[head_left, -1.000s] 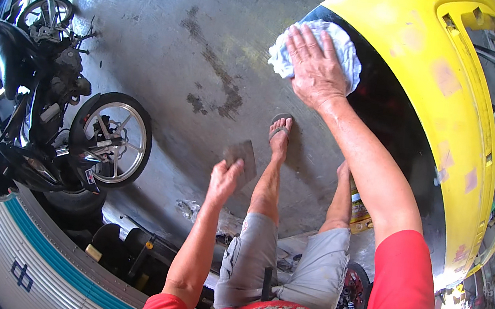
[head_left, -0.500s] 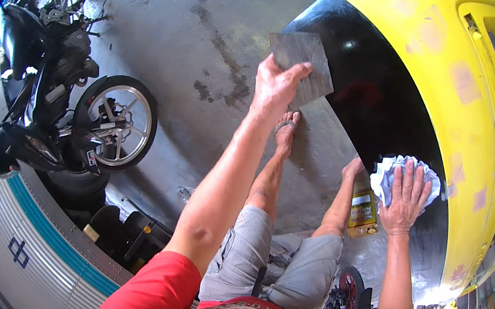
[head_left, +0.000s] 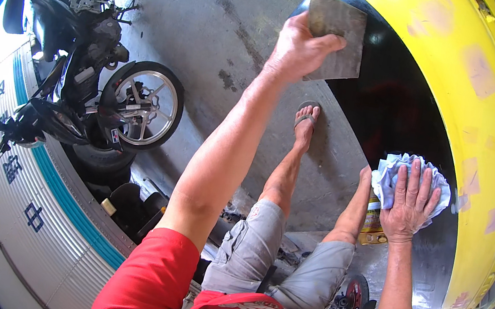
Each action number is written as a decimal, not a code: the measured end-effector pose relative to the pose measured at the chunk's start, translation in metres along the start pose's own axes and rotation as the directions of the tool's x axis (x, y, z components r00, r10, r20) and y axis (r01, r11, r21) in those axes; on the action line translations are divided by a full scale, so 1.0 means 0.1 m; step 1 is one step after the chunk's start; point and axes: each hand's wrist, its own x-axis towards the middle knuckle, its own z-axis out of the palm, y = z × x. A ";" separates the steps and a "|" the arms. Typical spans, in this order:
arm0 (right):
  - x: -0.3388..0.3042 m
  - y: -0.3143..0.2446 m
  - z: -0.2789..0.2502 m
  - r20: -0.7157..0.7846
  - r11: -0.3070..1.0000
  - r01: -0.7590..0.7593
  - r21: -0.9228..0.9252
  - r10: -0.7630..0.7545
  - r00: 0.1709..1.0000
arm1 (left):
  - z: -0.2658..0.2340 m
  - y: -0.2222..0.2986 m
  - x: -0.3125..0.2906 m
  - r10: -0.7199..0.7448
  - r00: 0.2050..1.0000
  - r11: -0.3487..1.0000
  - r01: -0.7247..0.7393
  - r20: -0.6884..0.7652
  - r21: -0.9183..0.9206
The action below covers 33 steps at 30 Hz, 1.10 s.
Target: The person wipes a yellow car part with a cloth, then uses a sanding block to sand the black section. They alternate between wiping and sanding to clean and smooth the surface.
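We see the left hand (head_left: 299,49) with fingers closed around a flat grey rectangular sanding sheet (head_left: 336,38), holding it against the black inner surface of the curved yellow painted body panel (head_left: 456,88). The right hand (head_left: 410,201) lies flat, fingers spread, pressing a crumpled pale blue cloth (head_left: 392,173) onto that same panel lower down.

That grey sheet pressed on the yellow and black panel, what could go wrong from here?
The left hand pinches the grey sheet only at its edge, so it might slip or fold. The right hand presses a bunched blue cloth on the panel; it could slide. Feet in open sandals stand right beneath, exposed to anything dropped.
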 end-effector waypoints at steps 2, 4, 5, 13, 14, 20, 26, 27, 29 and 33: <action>0.00 0.00 0.01 0.011 1.000 0.005 0.009 -0.005 1.000 | -0.02 -0.01 -0.02 -0.074 0.996 0.977 0.062 -0.052 -0.203; -0.02 0.00 0.03 0.037 1.000 -0.002 0.022 0.001 0.999 | -0.03 -0.03 -0.04 -0.225 0.965 0.911 0.160 -0.132 -0.380; -0.02 0.00 0.03 0.034 1.000 -0.008 0.018 0.007 0.999 | -0.03 -0.03 -0.05 -0.165 0.985 0.926 0.140 -0.041 -0.351; 0.19 -0.10 -0.12 0.052 0.999 -0.019 0.030 0.018 0.998 | -0.03 0.04 -0.09 -0.117 0.993 0.979 0.114 -0.007 -0.167; 0.30 -0.14 -0.14 0.053 1.000 -0.025 0.013 0.024 0.998 | -0.07 0.02 -0.09 -0.085 0.995 0.995 0.087 0.045 -0.042; 1.60 -0.48 -0.07 0.050 0.991 -0.051 -0.122 0.057 0.997 | -0.67 -0.49 -0.53 -0.404 0.886 0.871 0.296 -0.227 -0.393; 3.40 -1.27 0.19 0.035 0.973 0.006 -0.229 0.002 0.999 | -1.10 -1.27 -1.53 -0.589 0.792 0.786 0.513 -0.162 -0.345; 3.59 -1.43 0.27 0.045 0.962 0.021 -0.271 -0.009 0.999 | -1.09 -1.35 -1.67 -0.577 0.804 0.787 0.498 -0.148 -0.364; 3.85 -1.75 0.46 0.155 0.953 0.135 -0.271 -0.095 0.983 | -1.06 -1.44 -1.86 -0.592 0.798 0.770 0.519 -0.112 -0.371; 3.57 -1.91 0.66 0.064 0.937 0.284 -0.203 -0.277 0.959 | -1.03 -1.43 -2.03 -0.596 0.797 0.733 0.491 -0.096 -0.470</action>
